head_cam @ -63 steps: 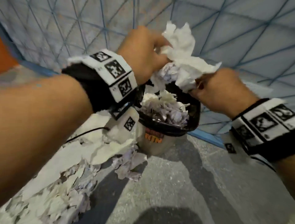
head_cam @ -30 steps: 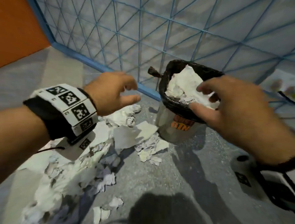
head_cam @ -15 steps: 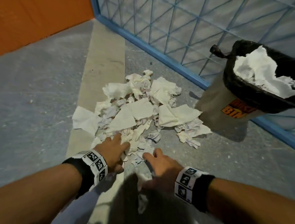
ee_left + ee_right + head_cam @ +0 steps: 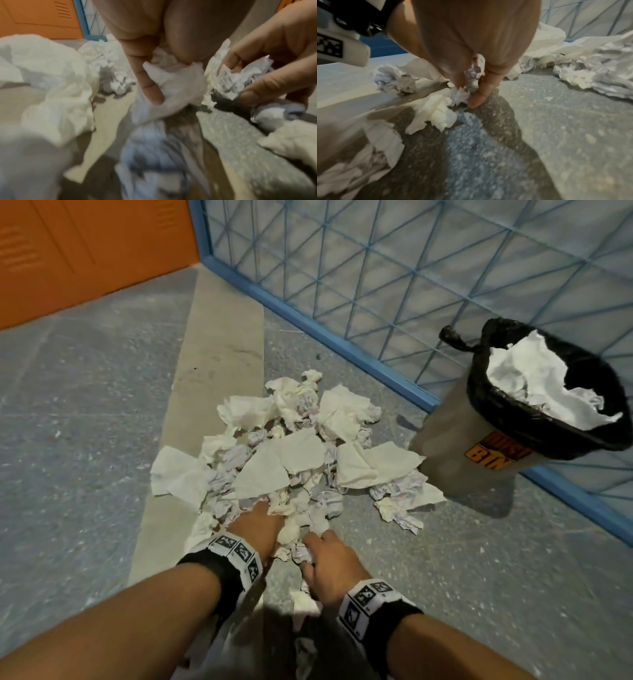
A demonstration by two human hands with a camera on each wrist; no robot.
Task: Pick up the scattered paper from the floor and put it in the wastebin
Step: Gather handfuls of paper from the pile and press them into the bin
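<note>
In the head view the fingertips of the left hand (image 4: 258,523) are buried in the near edge of the paper pile (image 4: 291,453), so its grip cannot be read there, and the wastebin (image 4: 513,436) is cut off by the right edge, its orange label only partly legible. The left wrist view is blurred along its lower half, where a bluish crumpled mass (image 4: 154,155) cannot be identified. In the right wrist view the right hand (image 4: 471,54) hides most of the small scrap (image 4: 458,94) at its fingertips.

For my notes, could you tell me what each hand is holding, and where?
Left hand grips a white wad; right hand pinches a crumpled scrap by its edges.
</note>
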